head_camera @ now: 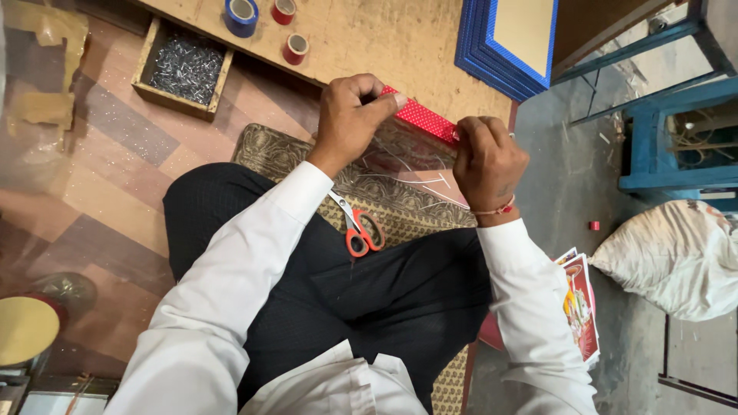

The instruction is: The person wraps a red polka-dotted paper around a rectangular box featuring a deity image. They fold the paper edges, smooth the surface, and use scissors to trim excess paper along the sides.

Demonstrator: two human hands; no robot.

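Head cam: both hands pinch one red dotted strip (pixel 421 117) at its two ends. Left hand (pixel 350 115) is closed on the upper-left end, thumb and fingers curled over it; right hand (pixel 486 163) is closed on the lower-right end, w/ a red thread band at the wrist. Strip's long axis runs diagonal, up-left to down-right, held taut betw. the hands above the lap. Just under it hangs a clear plastic sheet (pixel 415 165), scratched, its top edge along the strip.

Below the grip: patterned mat (pixel 400 211) over the knees, 1 pair of red-handled scissors (pixel 357 227) lying on it, blades pointing up-left toward the left wrist, apart from both hands.

Beyond the grip, further from the body: low wooden board (pixel 369 38) w/ 3 tape rolls – 1 blue (pixel 241 15), 2 red (pixel 295 48); its edge sits close behind the left knuckles, little room there. Left of that, 1 open wooden tray of small nails (pixel 184 69). Right of the board, 1 stack of blue frames (pixel 507 42), corner near the strip's far side.

Right of the right hand: bare grey floor (pixel 569 177), open room, 1 small red roll (pixel 594 226), 1 white sack (pixel 676 257), stack of printed pictures (pixel 580 303) by the elbow; count not clear.
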